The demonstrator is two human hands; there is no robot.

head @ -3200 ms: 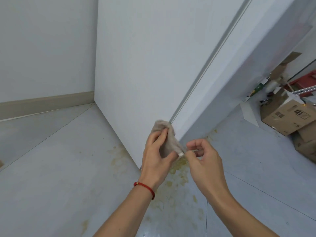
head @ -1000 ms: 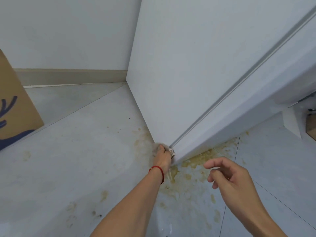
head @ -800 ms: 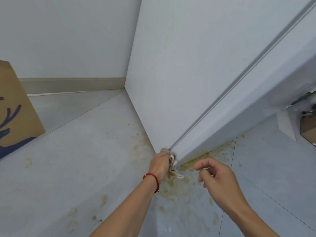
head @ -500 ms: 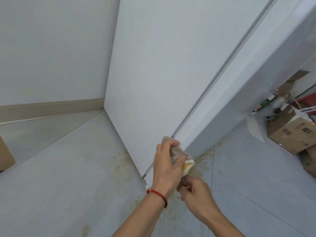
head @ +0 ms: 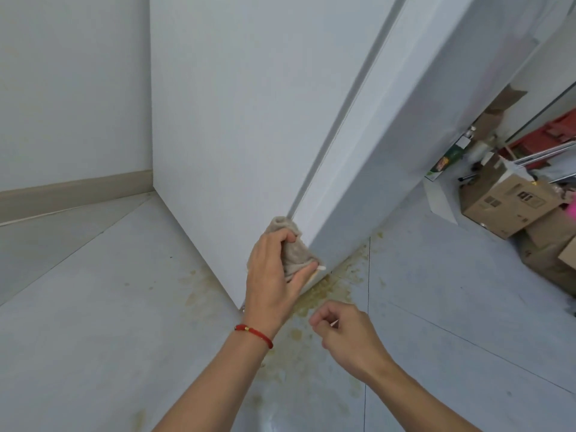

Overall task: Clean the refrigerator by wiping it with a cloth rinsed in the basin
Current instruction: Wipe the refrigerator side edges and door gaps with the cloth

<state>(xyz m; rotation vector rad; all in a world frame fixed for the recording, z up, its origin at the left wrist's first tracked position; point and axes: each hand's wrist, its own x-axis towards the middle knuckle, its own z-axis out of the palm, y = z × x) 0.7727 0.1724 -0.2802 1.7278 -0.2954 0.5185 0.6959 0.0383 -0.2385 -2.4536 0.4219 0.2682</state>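
The left hand (head: 274, 275) grips a crumpled beige cloth (head: 293, 244), fingers curled round it, pressed against the tall white refrigerator (head: 249, 120) low corner. At five o'clock, the right hand (head: 346, 335) hangs loosely curled, empty. The brown cardboard box (head: 508, 201) at three o'clock bears unreadable print.

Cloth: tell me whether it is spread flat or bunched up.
Bunched up. The cloth is crumpled in the left hand, pressed against the refrigerator by its door seam, with folds bulging between fingers and thumb.
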